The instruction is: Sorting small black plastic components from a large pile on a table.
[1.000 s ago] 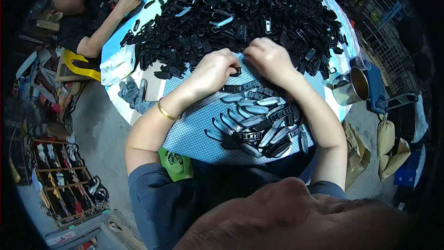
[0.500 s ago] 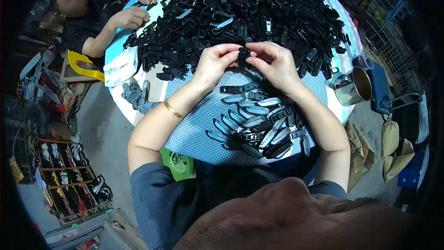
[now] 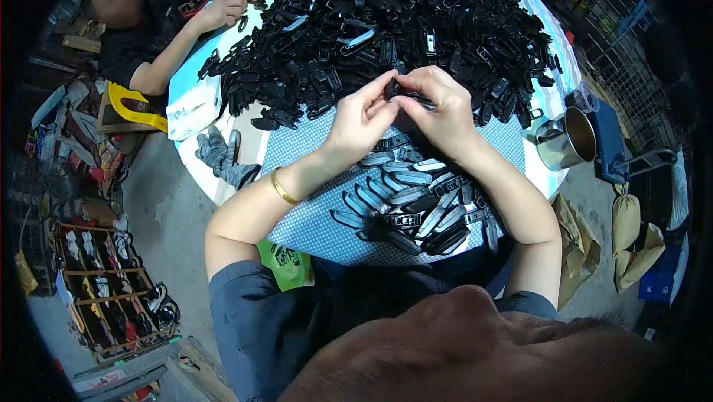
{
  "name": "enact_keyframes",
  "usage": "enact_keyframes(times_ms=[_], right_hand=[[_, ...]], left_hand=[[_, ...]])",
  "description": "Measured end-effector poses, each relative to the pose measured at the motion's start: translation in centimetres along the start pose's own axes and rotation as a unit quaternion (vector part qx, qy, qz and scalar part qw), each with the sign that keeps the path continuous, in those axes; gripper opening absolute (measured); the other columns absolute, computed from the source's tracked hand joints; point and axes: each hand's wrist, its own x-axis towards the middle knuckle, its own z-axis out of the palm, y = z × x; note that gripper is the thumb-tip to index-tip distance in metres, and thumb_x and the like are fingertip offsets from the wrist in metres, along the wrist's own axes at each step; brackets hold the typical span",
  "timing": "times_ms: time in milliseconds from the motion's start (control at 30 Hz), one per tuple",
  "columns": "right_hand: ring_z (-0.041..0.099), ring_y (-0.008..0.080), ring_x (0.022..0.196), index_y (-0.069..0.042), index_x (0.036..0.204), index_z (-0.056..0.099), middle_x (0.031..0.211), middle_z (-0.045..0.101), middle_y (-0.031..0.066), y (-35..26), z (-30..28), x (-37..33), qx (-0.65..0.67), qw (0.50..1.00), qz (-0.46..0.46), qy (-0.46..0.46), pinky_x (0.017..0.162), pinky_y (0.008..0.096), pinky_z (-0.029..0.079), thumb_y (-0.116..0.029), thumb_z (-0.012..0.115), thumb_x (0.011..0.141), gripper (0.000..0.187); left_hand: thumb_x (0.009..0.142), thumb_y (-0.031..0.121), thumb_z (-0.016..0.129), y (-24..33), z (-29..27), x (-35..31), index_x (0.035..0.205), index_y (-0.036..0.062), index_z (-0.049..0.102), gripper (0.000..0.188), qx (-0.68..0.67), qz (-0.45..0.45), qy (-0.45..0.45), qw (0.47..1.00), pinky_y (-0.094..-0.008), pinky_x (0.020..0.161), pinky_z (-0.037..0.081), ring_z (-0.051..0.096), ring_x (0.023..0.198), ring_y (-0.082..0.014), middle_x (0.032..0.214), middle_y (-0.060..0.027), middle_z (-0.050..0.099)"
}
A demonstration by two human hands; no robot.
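Observation:
Between my two hands, at the near edge of a big heap of black plastic clip-like parts (image 3: 386, 23), a small black plastic part (image 3: 392, 88) is held up. My left hand (image 3: 360, 118) pinches it from the left with thumb and forefinger. From the other side my right hand (image 3: 445, 108) pinches it too, its fingers curled. The part is mostly covered by fingertips, so its exact kind cannot be made out. Below my hands, on a blue dotted cloth (image 3: 304, 212), lies a smaller group of black and grey elongated clip-like pieces (image 3: 405, 194), some in a fanned row.
Grey gloves (image 3: 223, 155) and a white packet (image 3: 191, 114) lie at the table's left. A steel mug (image 3: 566, 140) stands at the right edge. Across the far left, another person's hands (image 3: 230, 8) work beside the heap. A green bag (image 3: 288, 264) shows below the cloth.
My left hand has turned and come slightly lower, and the held part is tilted and more hidden. The other person's hands have moved toward the heap.

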Motion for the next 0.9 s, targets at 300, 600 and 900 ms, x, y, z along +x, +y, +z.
enact_keyframes(times_ms=[300, 600, 900], right_hand=[[0.059, 0.0193, 0.076, 0.0, 0.091, 0.057, 0.086, 0.058, 0.01, -1.0, -0.4, 0.5, -0.045, 0.993, 0.096, -0.049, 0.065, 0.0287, 0.048, -0.022, 0.08, 0.064, 0.041], [0.061, 0.0189, 0.073, 0.002, 0.09, 0.065, 0.081, 0.064, 0.0146, -0.2, -0.1, -0.1, 0.075, 0.975, 0.137, -0.157, 0.065, 0.0301, 0.047, -0.021, 0.071, 0.075, 0.028], [0.061, 0.0324, 0.081, -0.003, 0.094, 0.066, 0.087, 0.064, 0.017, 1.2, -2.2, 1.0, -0.04, 0.95, 0.121, -0.286, 0.073, 0.0397, 0.047, -0.024, 0.065, 0.074, 0.029]], left_hand=[[0.09, 0.008, 0.052, -0.3, -0.9, 1.2, 0.113, -0.0024, 0.058, 0.026, -0.152, -0.074, 0.016, 0.986, -0.0226, 0.078, 0.048, 0.058, 0.089, -0.0106, 0.101, -0.0077, 0.063], [0.09, 0.013, 0.053, 0.2, -2.7, 1.8, 0.111, -0.0029, 0.058, 0.026, -0.145, -0.034, -0.083, 0.985, -0.0287, 0.088, 0.046, 0.059, 0.095, -0.0167, 0.104, -0.0107, 0.062], [0.081, 0.011, 0.063, 2.7, -3.9, 2.7, 0.106, 0.001, 0.06, 0.027, 0.324, 0.049, -0.083, 0.941, -0.0261, 0.075, 0.047, 0.056, 0.081, -0.0137, 0.095, -0.0073, 0.058]])
